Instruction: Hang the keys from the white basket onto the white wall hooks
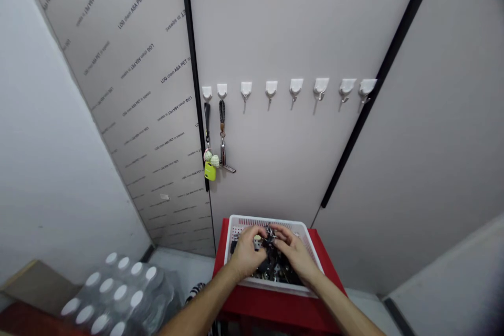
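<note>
Both my hands reach into a white plastic basket (307, 235) that sits on a red stool (275, 307). The basket holds a dark tangle of keys and key straps (277, 268). My left hand (247, 252) and my right hand (294, 250) meet over the pile, fingers curled and pinching a bunch of keys (270, 235) between them. On the wall above runs a row of several white hooks (296, 87). The two leftmost hooks carry keychains: one with a yellow-green tag (210, 170), one with a brown strap and a key (223, 139).
A shrink-wrapped pack of white-capped water bottles (118, 296) stands on the floor at the lower left, next to a cardboard edge (27, 278). Grey wall panels with black seams (192, 63) rise behind the stool.
</note>
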Demonstrator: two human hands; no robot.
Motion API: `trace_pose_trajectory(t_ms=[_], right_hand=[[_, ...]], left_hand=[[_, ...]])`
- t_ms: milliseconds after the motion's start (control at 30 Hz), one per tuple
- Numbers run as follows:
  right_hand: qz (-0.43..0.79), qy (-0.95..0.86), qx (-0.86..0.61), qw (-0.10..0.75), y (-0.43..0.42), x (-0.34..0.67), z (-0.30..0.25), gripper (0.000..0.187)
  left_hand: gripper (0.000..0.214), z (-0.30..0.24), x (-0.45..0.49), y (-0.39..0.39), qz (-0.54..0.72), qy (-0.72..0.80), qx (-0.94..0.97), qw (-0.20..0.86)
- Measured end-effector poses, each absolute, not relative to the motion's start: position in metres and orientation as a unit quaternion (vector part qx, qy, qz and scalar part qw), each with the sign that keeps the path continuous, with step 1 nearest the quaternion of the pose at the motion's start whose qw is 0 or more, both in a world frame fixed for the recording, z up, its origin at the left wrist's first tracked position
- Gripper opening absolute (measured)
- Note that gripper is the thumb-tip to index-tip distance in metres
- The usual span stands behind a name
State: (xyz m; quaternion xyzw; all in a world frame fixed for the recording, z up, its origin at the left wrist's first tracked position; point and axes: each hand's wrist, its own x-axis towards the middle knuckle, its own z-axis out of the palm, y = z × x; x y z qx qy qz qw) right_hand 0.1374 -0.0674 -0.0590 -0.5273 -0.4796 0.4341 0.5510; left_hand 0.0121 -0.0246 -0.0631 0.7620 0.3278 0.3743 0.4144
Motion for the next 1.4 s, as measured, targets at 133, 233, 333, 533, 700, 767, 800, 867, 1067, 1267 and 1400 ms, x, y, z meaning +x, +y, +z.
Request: trace_pose_trajectory(t_ms=[133,233,333,533,700,767,800,867,1067,1267,1400], right_hand=[[0.430,-0.438,-0.527,0.588,-0.068,0.135,-0.057,0.026],[0.422,-0.417,-0.525,0.610,-0.068,0.136,-0.057,0.019],[0.435,-0.416,-0.510,0.614,-0.067,0.136,-0.057,0.014],[0.420,-0.434,-0.510,0.613,-0.066,0.129,-0.062,0.009],[0.401,-0.509,-0.515,0.561,-0.069,0.123,-0.056,0.006],[0.397,-0.528,-0.510,0.550,-0.070,0.125,-0.051,0.007],[0.389,-0.528,-0.513,0.554,-0.071,0.126,-0.049,0.007],[0.368,-0.515,-0.530,0.564,-0.070,0.128,-0.043,0.005],[0.360,-0.553,-0.554,0.508,-0.059,0.125,-0.031,0.018],[0.319,-0.581,-0.541,0.518,-0.041,0.114,-0.018,0.019],[0.304,-0.576,-0.519,0.554,-0.028,0.102,0.013,0.021]], left_hand=[[0.024,-0.062,0.011,-0.029,0.363,0.319,0.798,0.360],[0.020,-0.061,0.011,-0.030,0.351,0.304,0.786,0.409],[0.013,-0.064,0.015,-0.027,0.350,0.297,0.703,0.543],[0.026,-0.073,0.021,-0.017,0.345,0.301,0.469,0.756],[0.026,-0.069,0.023,-0.016,0.416,0.289,0.411,0.758],[0.022,-0.062,0.023,-0.017,0.443,0.279,0.391,0.758],[0.020,-0.058,0.024,-0.016,0.453,0.277,0.384,0.755],[0.016,-0.048,0.025,-0.016,0.469,0.285,0.385,0.742],[0.012,-0.018,0.031,-0.013,0.499,0.381,0.502,0.595],[0.014,0.013,0.034,-0.003,0.516,0.420,0.556,0.498],[0.012,0.033,0.026,0.006,0.552,0.391,0.550,0.490]])
